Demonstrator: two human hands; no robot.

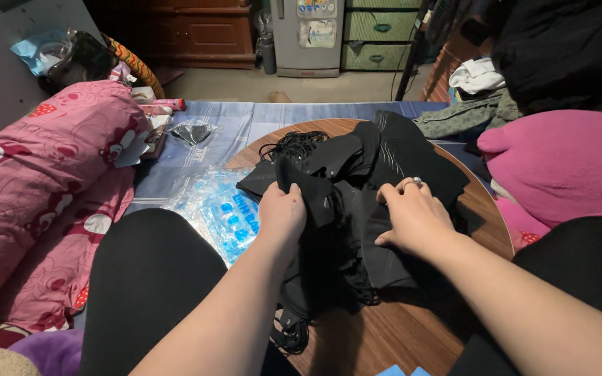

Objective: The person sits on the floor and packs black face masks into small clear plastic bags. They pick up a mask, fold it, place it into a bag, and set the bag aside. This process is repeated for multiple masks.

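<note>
Head view, looking down over a round wooden table with a brown grain top (391,334), set on a blue striped sheet (245,122).

Left hand (281,214): closed, gripping a bunched fold of black fabric. The gripped piece stands up above the knuckles, at the left edge of the heap.

Right hand (412,216): palm down, fingers curled, pressing on the heap of black fabric pieces (357,209). Fingertips are tucked against the cloth; I cannot tell whether they pinch a layer or only rest on it. A ring shows on one finger.

Heap position: on the table top, centre to far side, spread between and beyond both hands. Part of it hangs over the near left table edge, with thin black elastic loops (290,334) trailing below. A second tangle of black cords (292,145) lies at the far left edge of the heap.

Surroundings:
- Clear plastic bag with blue print (221,209), just left of the table, touching the left forearm area.
- Pink bolster pillow with red strawberry pattern (43,181), far left.
- Large pink plush cushion (566,163), right of the table.
- Small black mask in clear wrapper (193,131) on the sheet, well apart from the hands.
- Person's legs in black, either side of the table.
</note>
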